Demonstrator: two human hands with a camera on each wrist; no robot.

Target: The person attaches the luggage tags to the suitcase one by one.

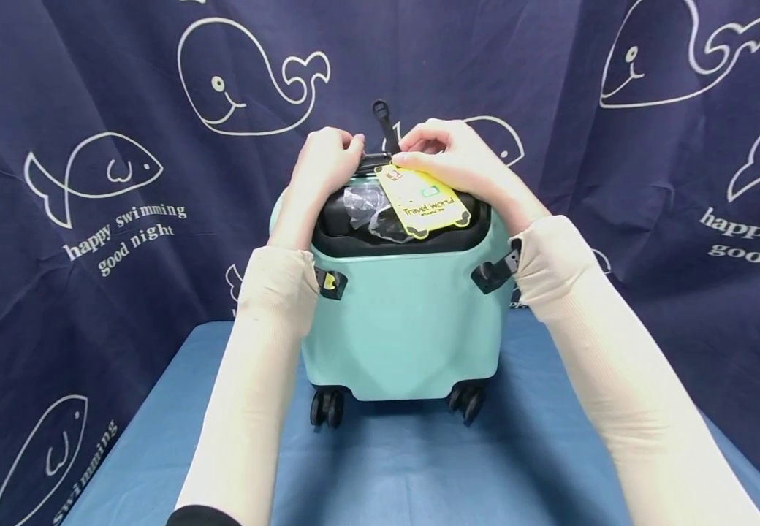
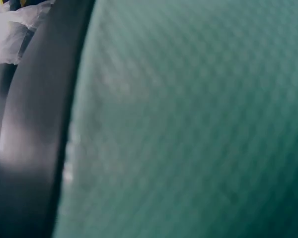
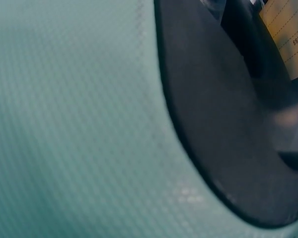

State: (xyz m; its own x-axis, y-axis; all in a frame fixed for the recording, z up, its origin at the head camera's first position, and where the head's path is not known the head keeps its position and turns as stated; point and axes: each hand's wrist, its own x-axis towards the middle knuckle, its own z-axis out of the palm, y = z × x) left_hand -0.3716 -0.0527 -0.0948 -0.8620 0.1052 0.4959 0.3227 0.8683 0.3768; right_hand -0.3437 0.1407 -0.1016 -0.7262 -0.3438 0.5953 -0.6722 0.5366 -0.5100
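A mint-green suitcase (image 1: pixel 400 321) with a black top panel stands upright on its wheels. At the left end of its black top handle (image 1: pixel 373 164), my left hand (image 1: pixel 329 157) grips with curled fingers, whose tips are hidden. My right hand (image 1: pixel 455 157) pinches the black strap (image 1: pixel 385 126) of a yellow luggage tag (image 1: pixel 422 201) between thumb and forefinger. The strap's looped end sticks up above the hands. Printed side up, the tag lies slanted over the panel. Neither hand shows in its wrist view; the left shows the green shell (image 2: pixel 188 119), the right the tag's edge (image 3: pixel 288 39).
Crumpled clear plastic (image 1: pixel 363 204) clings to the black panel left of the tag. Black double wheels (image 1: pixel 327 408) rest on the blue-covered table (image 1: pixel 393 467). Behind hangs a navy cloth (image 1: pixel 419 58) printed with white whales and fish. Small wrist cameras (image 1: pixel 493 275) sit close to the shell.
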